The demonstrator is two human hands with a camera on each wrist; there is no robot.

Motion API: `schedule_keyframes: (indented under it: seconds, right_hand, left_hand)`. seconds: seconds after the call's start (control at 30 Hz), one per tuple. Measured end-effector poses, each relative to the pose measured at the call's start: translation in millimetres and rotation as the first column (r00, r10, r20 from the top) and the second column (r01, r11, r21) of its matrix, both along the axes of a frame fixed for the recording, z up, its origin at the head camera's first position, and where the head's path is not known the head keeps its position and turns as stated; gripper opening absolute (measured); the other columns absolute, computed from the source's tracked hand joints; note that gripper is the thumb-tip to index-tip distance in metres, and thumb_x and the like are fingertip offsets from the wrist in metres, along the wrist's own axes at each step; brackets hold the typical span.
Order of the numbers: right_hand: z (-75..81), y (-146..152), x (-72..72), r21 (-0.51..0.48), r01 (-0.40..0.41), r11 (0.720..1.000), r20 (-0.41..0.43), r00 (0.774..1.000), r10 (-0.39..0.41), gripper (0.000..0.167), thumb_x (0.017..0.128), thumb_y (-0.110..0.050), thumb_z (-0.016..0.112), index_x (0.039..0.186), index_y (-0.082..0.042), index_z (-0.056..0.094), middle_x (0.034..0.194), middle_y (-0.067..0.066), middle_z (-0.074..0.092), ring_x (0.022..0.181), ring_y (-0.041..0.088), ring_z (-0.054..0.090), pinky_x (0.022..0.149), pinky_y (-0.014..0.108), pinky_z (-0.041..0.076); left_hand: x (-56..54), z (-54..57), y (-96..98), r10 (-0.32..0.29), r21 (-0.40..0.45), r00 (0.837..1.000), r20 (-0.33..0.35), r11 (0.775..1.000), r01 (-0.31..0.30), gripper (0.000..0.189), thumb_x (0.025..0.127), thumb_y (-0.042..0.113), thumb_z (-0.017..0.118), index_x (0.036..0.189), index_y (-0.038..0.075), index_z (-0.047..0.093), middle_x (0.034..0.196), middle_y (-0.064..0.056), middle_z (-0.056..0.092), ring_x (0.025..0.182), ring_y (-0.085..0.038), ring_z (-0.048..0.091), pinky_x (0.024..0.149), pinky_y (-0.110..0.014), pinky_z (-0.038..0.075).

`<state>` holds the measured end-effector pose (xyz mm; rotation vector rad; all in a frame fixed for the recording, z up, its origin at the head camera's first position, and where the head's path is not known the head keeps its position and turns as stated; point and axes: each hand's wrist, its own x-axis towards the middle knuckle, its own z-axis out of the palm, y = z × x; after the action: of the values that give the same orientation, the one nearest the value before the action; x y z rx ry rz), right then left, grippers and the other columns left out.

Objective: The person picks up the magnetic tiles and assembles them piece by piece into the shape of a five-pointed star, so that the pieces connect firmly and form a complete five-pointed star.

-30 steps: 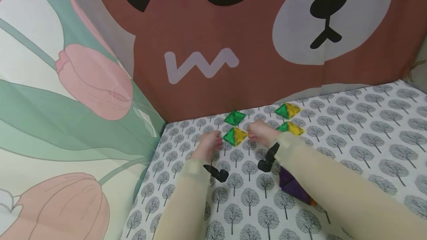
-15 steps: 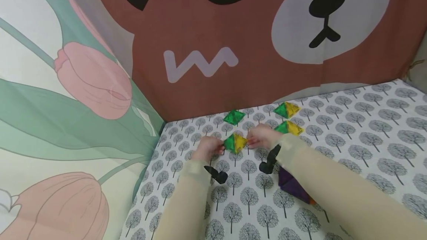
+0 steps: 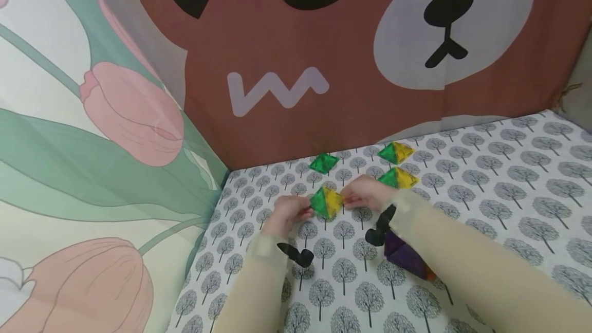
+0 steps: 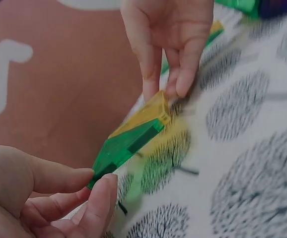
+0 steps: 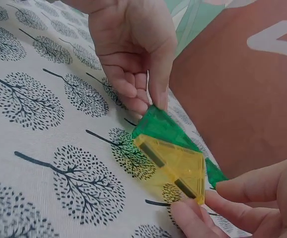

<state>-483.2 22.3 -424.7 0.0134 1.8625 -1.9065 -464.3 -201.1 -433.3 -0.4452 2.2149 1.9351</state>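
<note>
Two translucent triangular magnetic tiles, one green (image 3: 318, 203) and one yellow (image 3: 333, 202), meet edge to edge as a diamond between my hands. My left hand (image 3: 288, 211) pinches the outer corner of the green tile between thumb and fingers. On the opposite side, my right hand (image 3: 365, 192) pinches the yellow tile's far corner. The left wrist view shows the pair tilted above the cloth, with a coloured glow beneath it. Dark magnet strips show along the yellow tile's edge (image 5: 185, 191) in the right wrist view.
A green diamond (image 3: 324, 163) lies behind my hands near the wall. To the right lie two green-and-yellow diamonds, one farther back (image 3: 395, 152) and one nearer (image 3: 400, 178), beside my right hand. A purple shape (image 3: 404, 257) with an orange tip is partly under my right sleeve.
Both hands have closed in on the green-and-yellow pair and taken its corners. The pair has shifted slightly toward me and tilted. The other tiles stay in place.
</note>
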Motion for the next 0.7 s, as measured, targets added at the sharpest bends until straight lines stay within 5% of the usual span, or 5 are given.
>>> schedule_keyframes:
  seconds: [0.17, 0.4, 0.7]
  right_hand:
    - [14.4, 18, 12.2, 0.010, -0.070, 0.998, -0.050, 0.996, 0.070, 0.036, 0.097, 0.001, 0.056, 0.129, 0.017, 0.048, 0.106, 0.024, 0.061, 0.089, 0.028, 0.066, 0.093, 0.042, 0.054]
    - [33.6, 60, 34.4, 0.004, -0.064, 0.998, -0.105, 0.992, 0.064, 0.033, 0.095, 0.004, 0.060, 0.125, 0.015, 0.054, 0.096, 0.020, 0.066, 0.085, 0.027, 0.069, 0.083, 0.038, 0.058]
    - [35.3, 102, 67.1, 0.069, -0.098, 0.993, -0.142, 0.984, 0.107, 0.033, 0.097, -0.002, 0.060, 0.125, 0.014, 0.054, 0.094, 0.017, 0.066, 0.085, 0.027, 0.069, 0.078, 0.036, 0.059]
  left_hand:
    - [16.2, 7.9, 9.9, -0.015, 0.054, 0.998, -0.069, 0.998, 0.018, 0.020, 0.091, -0.004, 0.065, 0.110, -0.009, 0.065, 0.083, -0.015, 0.068, 0.070, -0.017, 0.068, 0.070, -0.027, 0.059]
    - [46.6, 19.5, 38.7, -0.095, 0.134, 0.984, -0.149, 0.984, 0.115, 0.020, 0.091, -0.003, 0.066, 0.110, -0.010, 0.064, 0.082, -0.014, 0.069, 0.071, -0.016, 0.069, 0.071, -0.027, 0.059]
    - [74.0, 16.6, 71.7, -0.197, 0.194, 0.966, -0.170, 0.954, 0.229, 0.017, 0.091, -0.005, 0.065, 0.108, -0.010, 0.063, 0.083, -0.015, 0.068, 0.073, -0.018, 0.069, 0.075, -0.030, 0.059]
